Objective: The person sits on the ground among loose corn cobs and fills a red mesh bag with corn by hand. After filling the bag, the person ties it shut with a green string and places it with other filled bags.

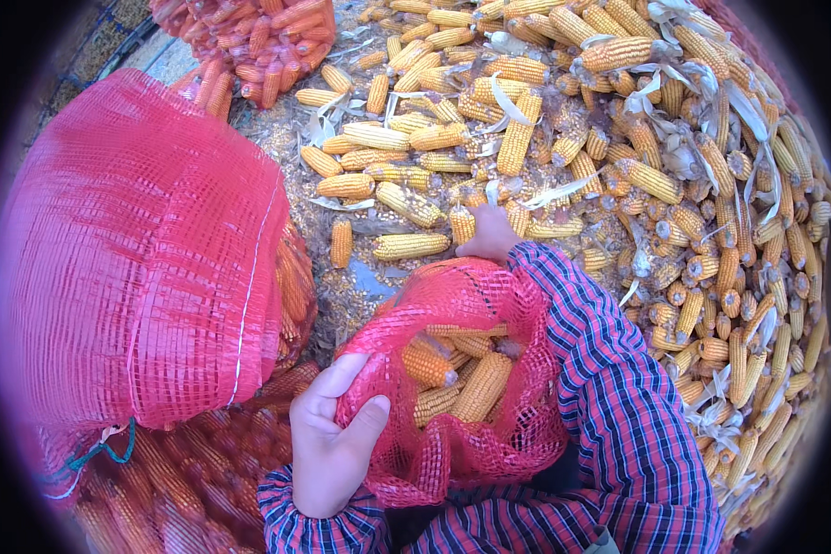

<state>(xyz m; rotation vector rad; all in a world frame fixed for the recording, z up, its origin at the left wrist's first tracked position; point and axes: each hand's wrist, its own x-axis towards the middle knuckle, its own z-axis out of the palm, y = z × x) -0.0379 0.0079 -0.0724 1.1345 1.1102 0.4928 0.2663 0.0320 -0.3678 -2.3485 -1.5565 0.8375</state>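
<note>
A red mesh sack (425, 462) stands in front of me, its mouth open and several yellow corn cobs (482, 388) inside. My left hand (334, 439) grips the left side of its rim, thumb on the outside near me. Beyond the far rim, my right hand (492, 233) reaches down to the loose cobs, its fingers closed around a corn cob (462, 224); part of the fingers is hidden. Other loose cobs (411, 246) lie just left of this hand.
A large heap of corn cobs (651, 180) with dry husks rises along the right and far side. At the left bulges a big red mesh sack (157, 258) with a blue-green tie (111, 448). Another filled sack (268, 46) stands far left. Loose kernels (286, 125) litter the ground.
</note>
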